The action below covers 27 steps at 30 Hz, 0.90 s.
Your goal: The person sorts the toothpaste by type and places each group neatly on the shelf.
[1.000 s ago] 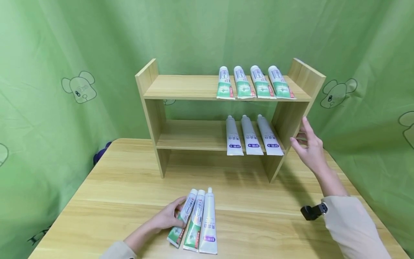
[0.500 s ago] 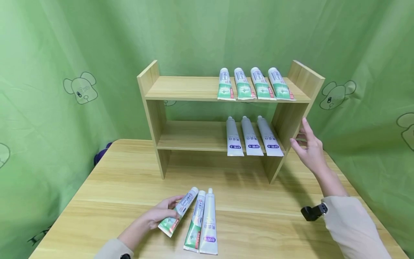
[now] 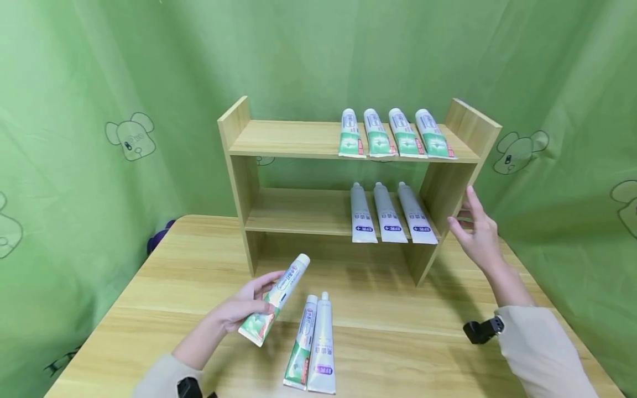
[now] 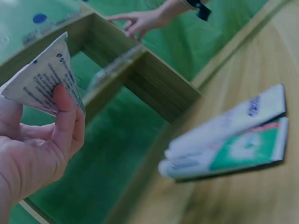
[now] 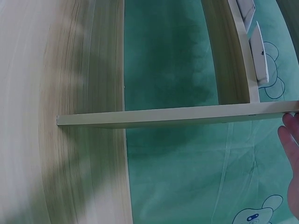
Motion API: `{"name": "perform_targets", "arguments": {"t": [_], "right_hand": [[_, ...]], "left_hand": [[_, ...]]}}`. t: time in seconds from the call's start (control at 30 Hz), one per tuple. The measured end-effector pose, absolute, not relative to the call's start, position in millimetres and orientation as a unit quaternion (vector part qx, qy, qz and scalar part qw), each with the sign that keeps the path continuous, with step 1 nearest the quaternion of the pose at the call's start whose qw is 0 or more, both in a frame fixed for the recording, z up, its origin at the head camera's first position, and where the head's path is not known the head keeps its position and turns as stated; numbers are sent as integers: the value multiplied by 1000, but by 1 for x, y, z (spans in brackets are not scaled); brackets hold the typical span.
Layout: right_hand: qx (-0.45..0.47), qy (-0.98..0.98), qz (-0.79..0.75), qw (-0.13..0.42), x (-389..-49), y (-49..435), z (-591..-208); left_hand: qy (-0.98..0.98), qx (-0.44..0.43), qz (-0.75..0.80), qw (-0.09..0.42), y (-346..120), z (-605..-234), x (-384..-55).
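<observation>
A green-and-white toothpaste tube (image 3: 276, 298) is gripped by my left hand (image 3: 249, 303), raised above the table with its cap tilted up and away. The left wrist view shows the back of this tube (image 4: 46, 84) between thumb and fingers. Lying side by side on the table are another green-and-white tube (image 3: 301, 348) and a white toothpaste tube (image 3: 323, 348). My right hand (image 3: 478, 229) rests on the outer right side of the wooden shelf (image 3: 288, 135), fingers loosely bent and holding nothing; only its fingertips (image 5: 290, 128) show in the right wrist view.
Several green-and-white tubes (image 3: 380, 135) lie on the right of the top board. Three white tubes (image 3: 390, 215) lie on the right of the middle board. A wooden table (image 3: 388, 331) carries the shelf, and a green curtain (image 3: 308, 55) hangs behind.
My left hand has lifted the leftmost tube off the table, away from the other two, and carried it up and toward the shelf. My right hand has stayed at the shelf's side.
</observation>
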State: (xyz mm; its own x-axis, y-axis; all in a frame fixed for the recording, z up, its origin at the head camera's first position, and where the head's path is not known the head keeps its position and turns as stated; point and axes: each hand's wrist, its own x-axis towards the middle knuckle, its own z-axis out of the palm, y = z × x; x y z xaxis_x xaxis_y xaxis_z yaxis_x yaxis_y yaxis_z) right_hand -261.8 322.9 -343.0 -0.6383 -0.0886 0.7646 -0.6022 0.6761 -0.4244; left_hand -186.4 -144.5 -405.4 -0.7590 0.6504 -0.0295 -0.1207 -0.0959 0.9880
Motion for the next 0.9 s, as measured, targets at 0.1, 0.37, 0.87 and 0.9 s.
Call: {"name": "perform_targets", "arguments": {"t": [0.1, 0.37, 0.87, 0.9], "right_hand": [[204, -837, 345, 374, -261, 324, -344], [208, -832, 348, 379, -261, 322, -343], [209, -826, 356, 383, -259, 319, -341], [208, -828, 354, 383, -259, 319, -341]], "left_hand": [[614, 235, 708, 258, -143, -391, -187], [615, 273, 701, 237, -143, -355, -192], [636, 318, 687, 150, -130, -285, -210], [636, 318, 688, 145, -129, -282, -211]]}}
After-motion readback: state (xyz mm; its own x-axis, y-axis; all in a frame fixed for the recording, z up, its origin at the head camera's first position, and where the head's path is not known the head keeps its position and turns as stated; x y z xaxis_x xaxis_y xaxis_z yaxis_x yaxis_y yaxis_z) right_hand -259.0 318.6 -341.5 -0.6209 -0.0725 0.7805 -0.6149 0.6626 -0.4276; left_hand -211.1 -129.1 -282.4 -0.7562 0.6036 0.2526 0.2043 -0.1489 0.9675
